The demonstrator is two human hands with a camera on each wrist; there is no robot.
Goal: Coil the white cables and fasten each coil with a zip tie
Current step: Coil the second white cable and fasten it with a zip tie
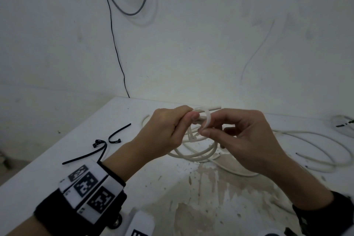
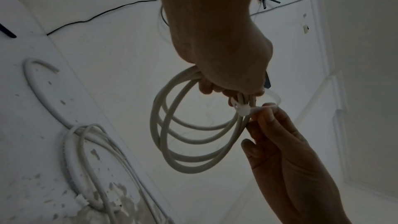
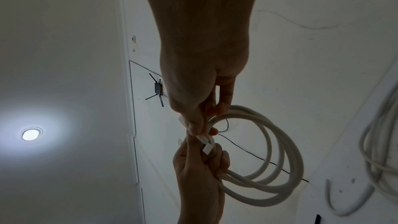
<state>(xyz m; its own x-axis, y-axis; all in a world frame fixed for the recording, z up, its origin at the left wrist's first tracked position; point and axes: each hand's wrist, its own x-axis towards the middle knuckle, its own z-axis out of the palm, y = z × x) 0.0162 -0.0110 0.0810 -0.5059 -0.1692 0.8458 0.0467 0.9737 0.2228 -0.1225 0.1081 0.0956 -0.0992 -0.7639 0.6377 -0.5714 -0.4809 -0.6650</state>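
Observation:
My left hand [image 1: 188, 118] grips a white cable coil [image 1: 195, 154] of several loops by its top, held above the table. The coil [image 2: 193, 135] hangs below that fist [image 2: 224, 89]. A white zip tie [image 1: 208, 119] loops around the gathered strands beside my left fingers. Its tail passes through its head [image 2: 244, 110]. My right hand [image 1: 203, 131] pinches the tail between thumb and forefinger, just right of the coil. In the right wrist view, the right hand [image 3: 201, 131] holds the tie [image 3: 203, 140] directly above the left hand [image 3: 204, 159].
Black zip ties [image 1: 99, 148] lie on the white table [image 1: 57, 161] to the left. More loose white cable [image 1: 314, 151] sprawls on the table at the right and under the coil. The walls meet close behind; a black wire [image 1: 116, 50] runs down the corner.

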